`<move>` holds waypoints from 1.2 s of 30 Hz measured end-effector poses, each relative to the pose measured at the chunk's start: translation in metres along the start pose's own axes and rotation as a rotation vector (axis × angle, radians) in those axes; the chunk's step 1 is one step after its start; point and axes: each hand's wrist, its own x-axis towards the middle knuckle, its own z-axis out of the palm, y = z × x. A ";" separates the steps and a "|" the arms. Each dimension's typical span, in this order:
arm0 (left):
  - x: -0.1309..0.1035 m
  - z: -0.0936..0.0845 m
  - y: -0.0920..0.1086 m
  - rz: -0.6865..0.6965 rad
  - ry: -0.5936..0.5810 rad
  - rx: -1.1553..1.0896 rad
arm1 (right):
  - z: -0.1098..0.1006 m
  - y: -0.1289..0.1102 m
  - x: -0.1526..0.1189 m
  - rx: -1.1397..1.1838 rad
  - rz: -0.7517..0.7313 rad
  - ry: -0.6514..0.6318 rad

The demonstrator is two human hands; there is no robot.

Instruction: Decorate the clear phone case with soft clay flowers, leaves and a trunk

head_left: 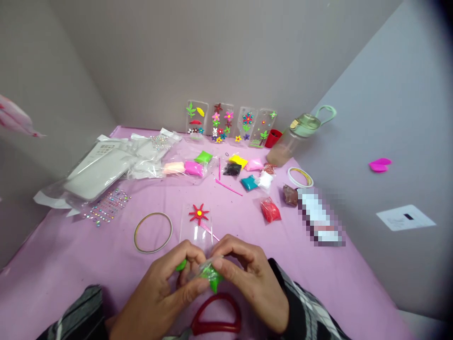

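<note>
Near the front of the table, both my hands are closed on a small clear packet of green clay (211,274). My left hand (164,285) pinches its left side between thumb and fingers, and a loose lump of green clay (181,265) shows at its curled fingers. The thumb and fingers of my right hand (253,281) grip the packet's upper right. Just beyond my fingers lies a clear phone case (187,233) bearing a red clay flower (198,214) with a yellow centre. Red-handled scissors (216,327) lie below the hands, their blades mostly out of sight.
Decorated clear cases (222,123) lean on the back wall beside a red cup (273,138) and a bottle (288,144). Clay packets (249,182), pink tools (229,187), tape rolls (153,232), bagged cases (101,172) and a gem sheet (108,207) lie around.
</note>
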 end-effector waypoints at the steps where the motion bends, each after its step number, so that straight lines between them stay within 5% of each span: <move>1: -0.001 0.001 0.000 0.006 0.007 0.015 | 0.001 0.000 -0.001 -0.023 -0.006 0.004; 10: -0.005 0.001 0.003 0.041 0.045 0.085 | 0.003 0.000 -0.003 -0.113 -0.067 -0.010; 18: 0.001 -0.001 -0.005 -0.069 0.018 0.006 | -0.001 -0.003 -0.002 -0.182 -0.097 0.040; 24: 0.000 0.002 -0.011 -0.059 -0.019 0.045 | 0.004 0.000 -0.002 -0.126 -0.053 -0.073; 28: 0.003 0.005 -0.014 -0.091 -0.008 -0.128 | 0.004 -0.001 -0.002 -0.168 -0.077 -0.034; 33: 0.005 0.003 -0.010 -0.114 0.247 -0.506 | -0.010 0.003 0.006 -0.247 -0.190 0.017; 36: 0.005 0.003 -0.007 -0.119 0.220 -0.656 | -0.032 0.009 0.014 -0.341 -0.327 0.184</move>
